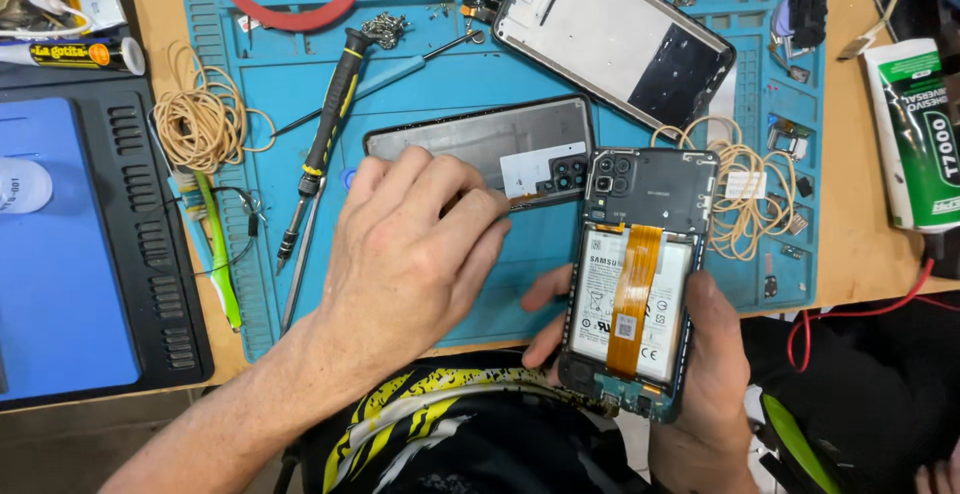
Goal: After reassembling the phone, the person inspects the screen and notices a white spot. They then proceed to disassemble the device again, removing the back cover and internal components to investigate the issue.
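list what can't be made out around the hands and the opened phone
Head view only:
- Left hand: its fingers hide the tool tip at the back cover.
- Right hand: palm hidden behind the opened phone.
- Phone frame: top cut off by the edge.

A black-and-yellow screwdriver (325, 129) is laid on the blue work mat (440, 84), with a bundle of tan rubber bands (200, 119) to its left and a green-and-white glue tube (915, 134) at the counter's (860, 244) right edge.
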